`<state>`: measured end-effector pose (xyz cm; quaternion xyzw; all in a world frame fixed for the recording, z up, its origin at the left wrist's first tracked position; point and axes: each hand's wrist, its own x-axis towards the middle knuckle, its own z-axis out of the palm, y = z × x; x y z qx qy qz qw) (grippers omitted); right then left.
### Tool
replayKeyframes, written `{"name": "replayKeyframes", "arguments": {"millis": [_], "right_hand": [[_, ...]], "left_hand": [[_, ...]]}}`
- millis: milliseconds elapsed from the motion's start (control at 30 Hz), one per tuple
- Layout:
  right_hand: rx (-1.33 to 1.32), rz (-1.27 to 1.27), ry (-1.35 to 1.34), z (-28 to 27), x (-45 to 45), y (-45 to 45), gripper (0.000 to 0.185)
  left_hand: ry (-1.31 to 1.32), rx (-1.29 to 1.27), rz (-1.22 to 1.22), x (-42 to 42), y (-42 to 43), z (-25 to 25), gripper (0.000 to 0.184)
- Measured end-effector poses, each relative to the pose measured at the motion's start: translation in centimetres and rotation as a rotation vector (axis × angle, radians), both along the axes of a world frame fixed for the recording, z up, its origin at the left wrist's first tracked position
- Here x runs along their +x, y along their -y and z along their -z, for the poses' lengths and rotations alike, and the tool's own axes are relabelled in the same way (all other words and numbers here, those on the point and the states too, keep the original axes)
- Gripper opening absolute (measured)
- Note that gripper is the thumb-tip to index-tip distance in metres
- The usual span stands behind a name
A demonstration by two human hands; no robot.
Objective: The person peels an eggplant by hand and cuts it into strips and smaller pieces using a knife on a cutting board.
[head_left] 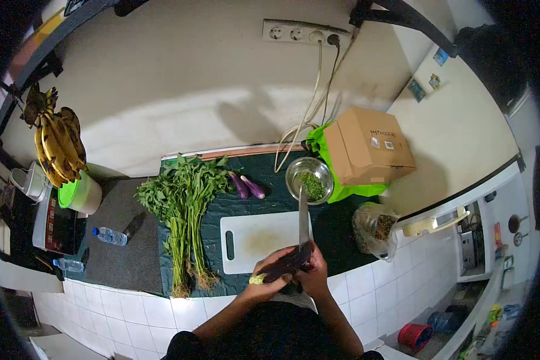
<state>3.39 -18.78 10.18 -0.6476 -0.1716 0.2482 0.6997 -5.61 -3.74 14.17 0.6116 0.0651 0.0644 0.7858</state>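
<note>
My left hand (269, 287) is wrapped round a dark purple eggplant (287, 264), whose pale cut end points to the lower left. In my right hand (314, 277) is a knife (303, 219), its blade pointing up and away from me beside the eggplant's far end. My right fingers are close to the eggplant; whether they touch it is hard to tell. Both hands are over the near right edge of a white cutting board (233, 226). Beyond the blade's tip, a steel bowl (292, 175) holds chopped greens (311, 186).
Leafy greens with roots (189, 213) lie left of the board. Two small eggplants (246, 186) lie behind it. To the right are a cardboard box (366, 147) and a knotted plastic bag (375, 231). Bananas (59, 144) hang at left above a water bottle (110, 236).
</note>
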Motion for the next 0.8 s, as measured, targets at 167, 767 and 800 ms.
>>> {"name": "replayKeyframes", "arguments": {"millis": [167,767,800], "right_hand": [[-0.034,-0.019,0.027,1.0,0.5,0.2,0.067],[-0.113,-0.094,-0.151,-2.4,-0.7,-1.1,0.069],[-0.137,-0.103,-0.178,-2.4,-0.6,-1.0,0.069]], "left_hand": [[-0.005,-0.076,-0.024,0.1,0.2,0.4,0.061],[-0.086,-0.197,-0.152,-1.1,-1.2,2.5,0.042],[-0.116,-0.196,-0.139,-1.2,-1.3,2.4,0.042]]}}
